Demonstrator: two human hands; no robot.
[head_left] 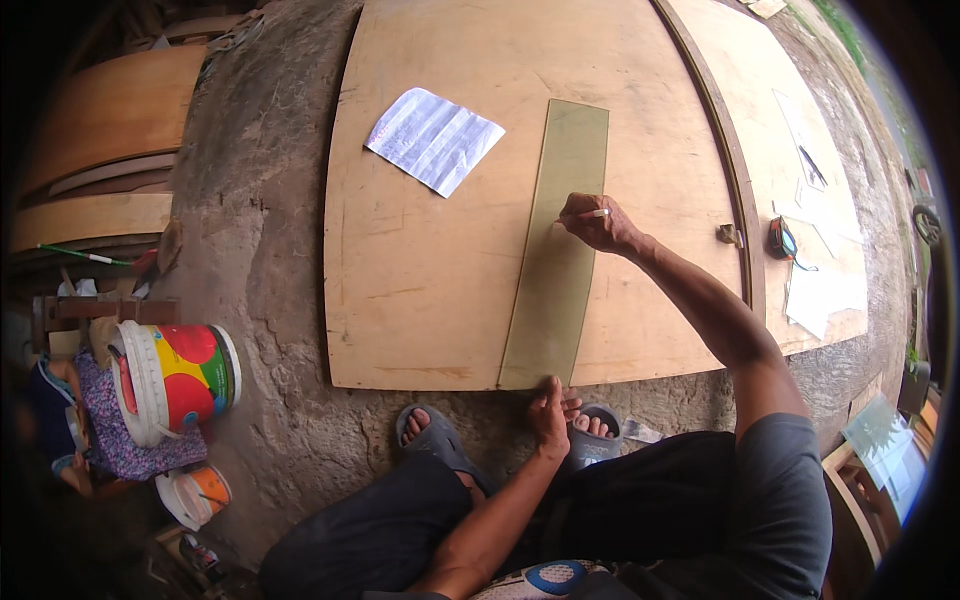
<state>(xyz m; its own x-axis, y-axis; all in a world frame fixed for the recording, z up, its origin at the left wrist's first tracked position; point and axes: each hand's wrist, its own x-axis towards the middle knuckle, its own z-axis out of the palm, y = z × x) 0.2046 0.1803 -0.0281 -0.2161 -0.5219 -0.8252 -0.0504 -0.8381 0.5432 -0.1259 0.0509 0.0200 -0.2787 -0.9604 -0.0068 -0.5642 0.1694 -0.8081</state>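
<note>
A long greenish strip of glass (562, 300) lies on the large plywood board (430, 290), its near end about level with the board's front edge. Over the middle of this strip, my right hand (600, 224) is closed around a slim, pale pen-like tool (597, 213). Its tip is hidden by my fingers. My left hand (548, 420) is low at the near end of the strip, one fingertip touching or nearly touching it and other fingers apart. A creased, lined sheet of paper (436, 140) rests to the left of the glass.
A wooden strip (735, 170) runs along the board's right side. Beyond it are a tape measure (782, 238), a dark pen-like tool (811, 168) and several glass scraps (808, 300). Paint buckets (195, 378) and stacked wood (115, 110) stand left.
</note>
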